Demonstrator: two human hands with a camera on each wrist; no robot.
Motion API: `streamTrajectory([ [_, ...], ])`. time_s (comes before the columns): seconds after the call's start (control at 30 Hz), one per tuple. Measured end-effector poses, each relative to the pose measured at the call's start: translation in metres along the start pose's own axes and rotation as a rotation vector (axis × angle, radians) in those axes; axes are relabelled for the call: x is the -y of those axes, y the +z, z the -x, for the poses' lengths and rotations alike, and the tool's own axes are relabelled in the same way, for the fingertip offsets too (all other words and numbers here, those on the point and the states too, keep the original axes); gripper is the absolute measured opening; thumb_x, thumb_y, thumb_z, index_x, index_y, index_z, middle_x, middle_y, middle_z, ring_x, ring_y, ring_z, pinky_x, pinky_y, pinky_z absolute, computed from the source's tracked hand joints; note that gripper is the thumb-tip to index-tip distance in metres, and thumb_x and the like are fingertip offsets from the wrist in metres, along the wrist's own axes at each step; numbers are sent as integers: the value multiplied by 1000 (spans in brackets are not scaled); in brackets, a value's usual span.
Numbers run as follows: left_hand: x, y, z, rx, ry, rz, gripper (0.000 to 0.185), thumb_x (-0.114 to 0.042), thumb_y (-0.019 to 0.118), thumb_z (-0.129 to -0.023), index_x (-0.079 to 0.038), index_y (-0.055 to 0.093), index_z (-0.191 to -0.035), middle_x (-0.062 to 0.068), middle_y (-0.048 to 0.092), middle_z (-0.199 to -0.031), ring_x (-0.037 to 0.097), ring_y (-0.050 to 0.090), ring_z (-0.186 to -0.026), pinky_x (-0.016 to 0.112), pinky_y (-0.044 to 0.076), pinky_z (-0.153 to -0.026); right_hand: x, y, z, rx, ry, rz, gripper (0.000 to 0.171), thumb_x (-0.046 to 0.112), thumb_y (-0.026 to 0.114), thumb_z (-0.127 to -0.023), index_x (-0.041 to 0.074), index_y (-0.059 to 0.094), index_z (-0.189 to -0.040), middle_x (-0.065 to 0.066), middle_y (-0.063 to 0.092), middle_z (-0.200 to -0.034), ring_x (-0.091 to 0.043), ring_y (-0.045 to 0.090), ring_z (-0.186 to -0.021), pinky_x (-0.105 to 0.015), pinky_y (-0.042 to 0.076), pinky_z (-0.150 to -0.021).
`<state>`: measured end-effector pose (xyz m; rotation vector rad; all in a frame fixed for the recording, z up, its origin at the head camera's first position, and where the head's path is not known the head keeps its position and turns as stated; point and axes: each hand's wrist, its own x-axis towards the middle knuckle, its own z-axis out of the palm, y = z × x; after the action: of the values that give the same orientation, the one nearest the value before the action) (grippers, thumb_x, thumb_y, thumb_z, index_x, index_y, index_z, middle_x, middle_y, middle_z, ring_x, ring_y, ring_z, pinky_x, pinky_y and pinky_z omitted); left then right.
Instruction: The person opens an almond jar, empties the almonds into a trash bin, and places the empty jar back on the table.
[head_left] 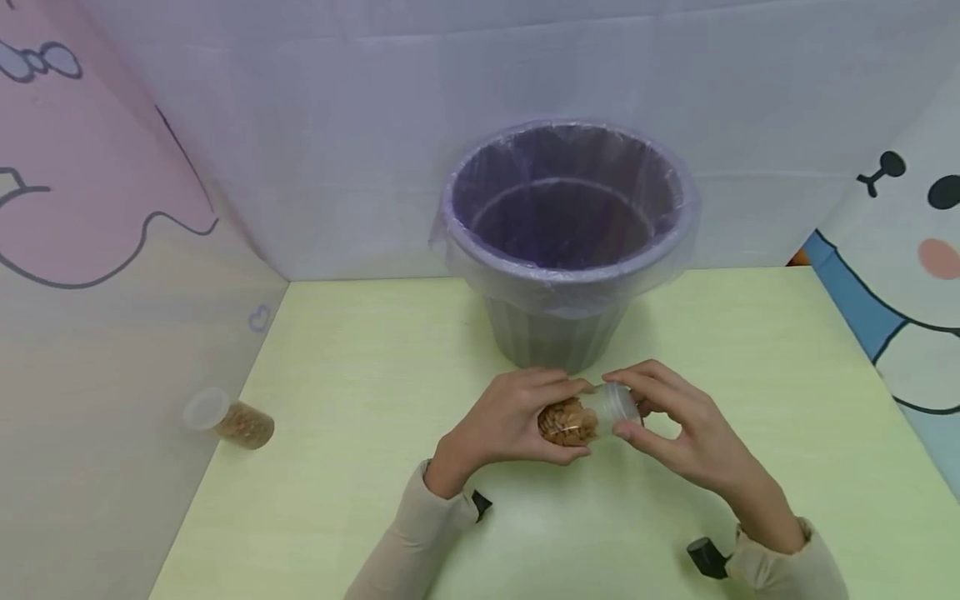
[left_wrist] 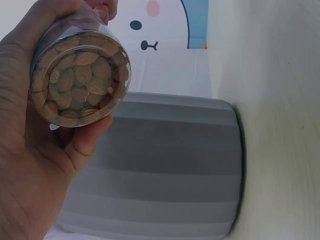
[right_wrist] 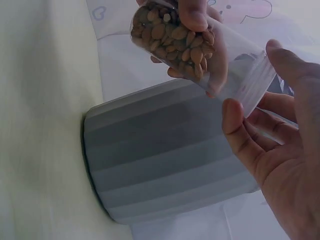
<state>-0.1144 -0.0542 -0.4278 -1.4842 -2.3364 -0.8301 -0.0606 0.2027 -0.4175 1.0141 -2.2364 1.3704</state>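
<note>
A clear plastic jar (head_left: pixel 568 422) partly filled with almonds is held on its side, a little in front of the bin. My left hand (head_left: pixel 513 417) grips its body, with the thumb on one side and fingers on the other. At the jar's right end sits a clear ribbed lid (right_wrist: pixel 257 82), pinched between the thumb and fingers of my right hand (head_left: pixel 686 425). The almonds (right_wrist: pixel 172 42) lie towards the jar's base, which faces the camera in the left wrist view.
Behind the hands stands a grey bin (head_left: pixel 555 333) lined with a translucent purple bag (head_left: pixel 570 287). A second lidded jar (head_left: pixel 247 425) with small brown contents lies tilted against the left wall. White sheets with cartoon drawings surround the pale yellow-green table (head_left: pixel 360 358).
</note>
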Motion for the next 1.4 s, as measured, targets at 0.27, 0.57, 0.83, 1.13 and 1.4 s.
streamTrajectory([
  [0.27,1,-7,1,-10,8,69,66,-48,92,-73,-18,73,-128,-8,71,-99,4,61,-84,12,50,-77,3,6,-4,-61,-114,25,50,35,73,-98,-7,70,-126,-10,68,-117,-6,58,-86,-16,48,-73],
  [0.57,4,-8,2,-1,-8,162,68,-43,95,-69,-16,74,-129,-6,72,-100,3,58,-81,8,45,-73,5,12,-5,-98,-197,40,50,35,71,-99,-10,71,-120,-15,69,-114,-2,54,-81,-13,45,-66],
  [0.83,6,-1,5,110,-56,635,75,-15,98,-68,-1,68,-135,1,69,-95,1,53,-80,16,52,-68,21,14,-13,-63,-314,-42,48,26,72,-100,-16,67,-123,-17,68,-127,-13,62,-122,-16,48,-105],
  [1.13,2,-9,4,121,-87,483,77,-28,97,-72,-11,67,-141,-6,66,-100,-2,52,-82,10,50,-68,25,5,-13,-9,-218,2,50,31,68,-102,-10,65,-129,-17,65,-130,-11,59,-128,-15,44,-110],
  [1.4,-7,-19,3,99,-143,156,72,-46,92,-75,-23,68,-138,-9,67,-105,1,54,-82,9,44,-67,26,0,-5,73,-76,159,63,45,59,-105,-2,56,-146,-16,57,-144,-10,52,-137,-12,38,-112],
])
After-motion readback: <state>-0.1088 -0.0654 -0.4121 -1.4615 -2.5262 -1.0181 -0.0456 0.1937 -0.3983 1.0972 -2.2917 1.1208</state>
